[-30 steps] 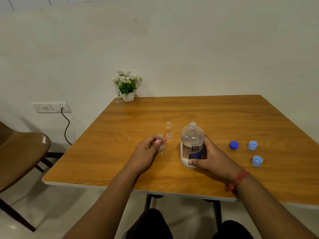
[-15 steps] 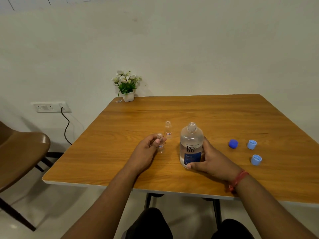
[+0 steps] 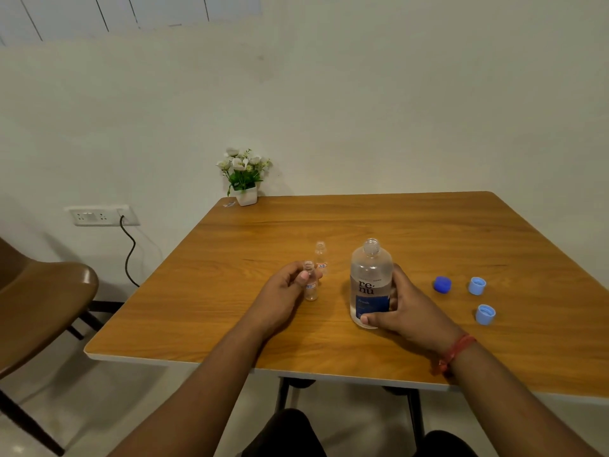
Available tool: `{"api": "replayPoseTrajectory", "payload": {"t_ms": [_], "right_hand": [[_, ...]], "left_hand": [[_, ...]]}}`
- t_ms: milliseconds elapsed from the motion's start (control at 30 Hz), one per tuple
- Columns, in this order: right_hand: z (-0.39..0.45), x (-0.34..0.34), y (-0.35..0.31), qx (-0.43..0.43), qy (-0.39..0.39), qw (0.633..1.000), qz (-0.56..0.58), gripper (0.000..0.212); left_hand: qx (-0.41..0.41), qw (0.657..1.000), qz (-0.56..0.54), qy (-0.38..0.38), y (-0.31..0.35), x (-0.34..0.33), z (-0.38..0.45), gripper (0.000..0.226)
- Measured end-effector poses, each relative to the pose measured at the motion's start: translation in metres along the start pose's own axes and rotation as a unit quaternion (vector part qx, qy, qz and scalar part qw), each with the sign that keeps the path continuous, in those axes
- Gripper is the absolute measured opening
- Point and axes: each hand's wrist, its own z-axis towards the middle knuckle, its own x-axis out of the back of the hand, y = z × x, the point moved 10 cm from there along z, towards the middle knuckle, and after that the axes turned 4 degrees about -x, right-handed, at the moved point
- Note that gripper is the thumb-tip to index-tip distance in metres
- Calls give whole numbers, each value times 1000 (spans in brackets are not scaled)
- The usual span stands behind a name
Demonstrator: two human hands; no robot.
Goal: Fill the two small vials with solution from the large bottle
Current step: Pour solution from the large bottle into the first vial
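Left hand (image 3: 280,293) pinches the near vial (image 3: 310,285) at its neck, thumb and fingers curled round it, vial upright with its base on or just above the bench (image 3: 230,324), can't tell which. Right hand (image 3: 405,308) wraps the renu solution bottle (image 3: 370,282), thumb across the low front, fingers behind; bottle uncapped, upright, base seems just off the bench. Second vial (image 3: 321,257) stands open at 12 o'clock just behind the held one, not touching. Dark blue cap (image 3: 442,284) and two light blue caps (image 3: 477,285) (image 3: 485,314) lie at 3 o'clock of the bottle, well apart from it. Step in hand looks like bringing the bottle over for the first pour. To do it well: keep the vial steady and vertical, tip the bottle slowly toward 9 o'clock, mouth close above the vial mouth. Wide bottle mouth against narrow vial means likely spill, so trickle, not gush. Keep the elbow clear of the second vial.
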Motion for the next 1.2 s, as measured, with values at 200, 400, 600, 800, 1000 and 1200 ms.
{"api": "replayPoseTrajectory", "payload": {"t_ms": [200, 400, 600, 800, 1000, 1200], "right_hand": [[-5, 39, -12, 3, 42, 999, -26, 83], [-7, 86, -47, 28, 68, 992, -98, 84], [-7, 127, -81, 37, 85, 981, -169, 87], [-7, 151, -106, 44, 90, 967, -235, 88], [-8, 160, -132, 61, 93, 956, -272, 84], [-7, 170, -148, 56, 94, 945, -309, 90]], "left_hand": [[-24, 998, -42, -36, 35, -18, 5, 27], [-73, 995, -35, -64, 94, -30, 15, 29], [-111, 990, 1, -91, 151, -35, 28, 28], [-107, 988, 8, -112, 187, -40, 40, 26], [-109, 987, 5, -117, 206, -45, 43, 27], [-120, 986, 7, -116, 221, -42, 43, 28]]}}
